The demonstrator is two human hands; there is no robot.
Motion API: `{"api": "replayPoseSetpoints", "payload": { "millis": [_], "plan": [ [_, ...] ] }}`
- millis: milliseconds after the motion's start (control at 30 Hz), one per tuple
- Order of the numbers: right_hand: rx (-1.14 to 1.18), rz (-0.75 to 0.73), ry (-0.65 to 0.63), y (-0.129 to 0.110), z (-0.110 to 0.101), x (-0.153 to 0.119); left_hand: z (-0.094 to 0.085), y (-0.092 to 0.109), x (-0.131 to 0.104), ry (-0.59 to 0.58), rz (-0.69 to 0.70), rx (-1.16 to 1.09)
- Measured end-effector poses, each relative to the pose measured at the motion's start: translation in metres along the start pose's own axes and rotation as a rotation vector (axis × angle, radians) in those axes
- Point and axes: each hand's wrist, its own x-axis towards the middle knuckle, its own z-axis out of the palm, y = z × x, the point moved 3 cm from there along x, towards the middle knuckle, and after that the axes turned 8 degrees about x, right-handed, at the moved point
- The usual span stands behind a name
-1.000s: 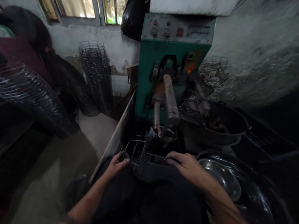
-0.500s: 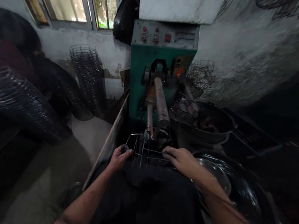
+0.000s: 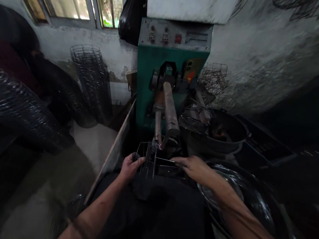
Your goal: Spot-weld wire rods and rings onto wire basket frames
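Note:
My left hand (image 3: 131,166) is closed on the left side of a small wire frame (image 3: 148,162), just below the electrode tips of a green machine (image 3: 147,61). From the right, my right hand (image 3: 191,166) pinches a thin straight wire (image 3: 165,160) whose far end reaches the frame under the tips. The machine's thick upper arm (image 3: 170,109) and thinner lower arm (image 3: 158,125) point toward me and nearly meet above the frame. Dark surroundings hide parts of the frame.
Stacked wire baskets lean at the left (image 3: 90,76) and nearer (image 3: 21,110). A person in dark red (image 3: 8,61) is beside them. A round pan (image 3: 224,133) and a basin with shiny wire rings (image 3: 258,200) are on the right. A board edge (image 3: 112,148) runs left of my knees.
The wire frame has shifted slightly under the tips, with my left hand moving a little right. My right hand has come slightly left with the wire. The view has shifted a little.

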Motion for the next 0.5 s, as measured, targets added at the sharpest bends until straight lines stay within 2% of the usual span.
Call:
{"api": "replayPoseSetpoints", "payload": {
  "millis": [200, 400, 500],
  "plan": [
    [0.069, -0.034, -0.045, 0.017, 0.005, 0.01, 0.003, -0.003, -0.004, 0.072, -0.057, 0.019],
    [0.071, -0.144, -0.035, 0.037, 0.003, 0.023, 0.005, -0.002, 0.01, 0.119, 0.002, 0.135],
    [0.087, -0.147, -0.049, 0.043, -0.001, 0.027, 0.009, -0.002, 0.018, 0.134, 0.029, 0.152]
  ]
}}
